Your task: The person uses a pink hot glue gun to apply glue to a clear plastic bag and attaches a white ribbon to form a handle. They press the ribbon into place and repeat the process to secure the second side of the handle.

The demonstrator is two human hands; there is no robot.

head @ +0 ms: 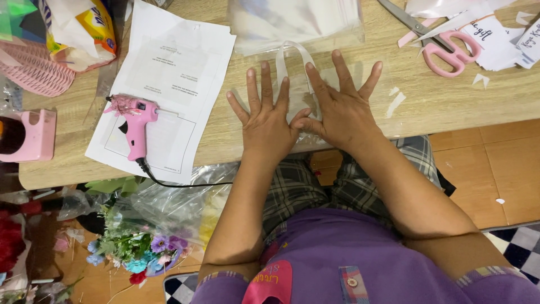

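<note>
— What's on your desk (236, 141), from the left?

— A pink woven basket (34, 70), a pink holder (34, 135), then a pink glue gun (135, 121) lying on white printed sheets (180, 62), its black cord trailing off the edge. Nobody is holding the gun.

— And your hands?

— My left hand (265, 121) lies flat, fingers spread wide, gripping nothing. My right hand (342, 110) does the same just beside it, thumbs nearly touching. Both press on a clear plastic sheet (292, 62), thin and glossy, with a looped strip in it showing between my fingers.

— How far along does it look?

— I judge it's mid-way: the sheet is smoothed down, nothing glued yet. Pink-handled scissors (444, 48) and cut paper scraps (396, 101) lie to the right.
</note>
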